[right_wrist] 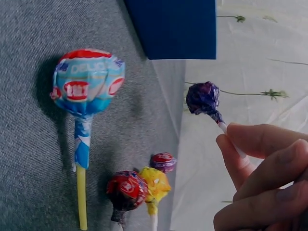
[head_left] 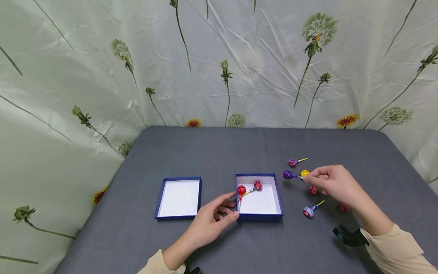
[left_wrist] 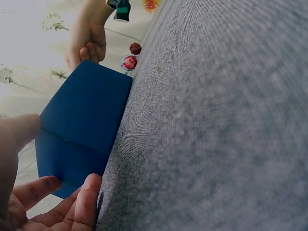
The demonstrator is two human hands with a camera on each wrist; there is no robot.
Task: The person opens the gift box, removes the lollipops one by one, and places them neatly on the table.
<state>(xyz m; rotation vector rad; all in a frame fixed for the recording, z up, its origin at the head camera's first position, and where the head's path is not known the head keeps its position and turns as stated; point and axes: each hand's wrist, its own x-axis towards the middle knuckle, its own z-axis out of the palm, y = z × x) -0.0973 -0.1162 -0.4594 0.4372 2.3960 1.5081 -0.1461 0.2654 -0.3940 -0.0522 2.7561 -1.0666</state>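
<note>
My right hand (head_left: pixel 337 184) pinches the white stick of a dark purple lollipop (right_wrist: pixel 203 97) between thumb and forefinger, its wrapped head pointing left toward the box. The blue box (head_left: pixel 260 217) with a white inside stands in the middle of the table; two red-wrapped lollipops, one (head_left: pixel 241 190) at the left wall and another (head_left: pixel 258 185) further back, lie in it with sticks crossing. Beside the box's left wall is my left hand (head_left: pixel 213 220), thumb at the near left corner and fingers along the side, touching it, as the left wrist view also shows.
Left of the box lies its shallow blue-edged lid (head_left: pixel 179 198), white inside up. Around and below my right hand lie a purple-and-red lollipop (head_left: pixel 292 163), a yellow one (head_left: pixel 304 173), a light blue one (head_left: pixel 309 211) and several red ones (head_left: pixel 313 190). A flowered curtain (head_left: pixel 205 95) hangs behind the grey table.
</note>
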